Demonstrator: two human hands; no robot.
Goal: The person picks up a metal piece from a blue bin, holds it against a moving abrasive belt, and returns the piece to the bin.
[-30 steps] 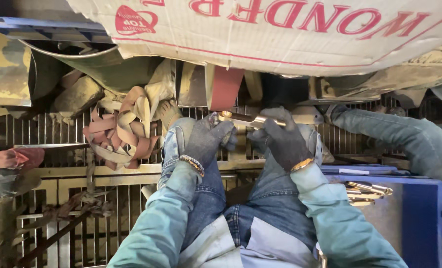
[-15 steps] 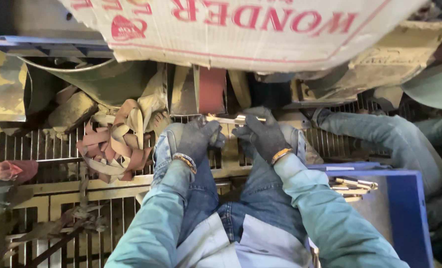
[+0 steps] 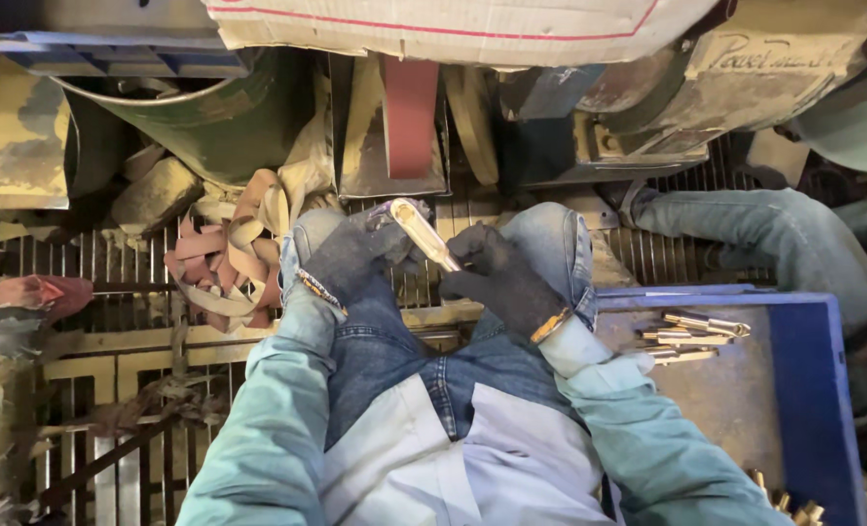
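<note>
Head view: dark-gloved left hand (image 3: 350,255) and dark-gloved right hand (image 3: 497,282) meeting above denim-clad knees, both closed on one short, pale brass-coloured metal rod (image 3: 424,234). Left grip pinching the rod's upper end, fingers pressed together around it; right grip clamped on the lower end, with no gap showing between fingers and metal. Rod tilted, upper end pointing toward the upright reddish-brown sanding belt (image 3: 411,107) just beyond the knees, apart from it rather than touching. Slatted metal grate floor (image 3: 83,258) underneath, with a loose tangle of worn brownish abrasive bands (image 3: 224,258) left of the knees and a dull green drum (image 3: 209,117) behind that. Blue plastic tray (image 3: 813,390) beside the right elbow, holding a small heap of similar brass-coloured rods (image 3: 691,331). Another person's jeans-clad leg (image 3: 745,229) stretched out beyond the tray. Judged step: one piece taken up and held two-handed in front of the belt. Bringing it nearer would call for a firm hold at both ends and fingertips kept clear of the abrasive.
</note>
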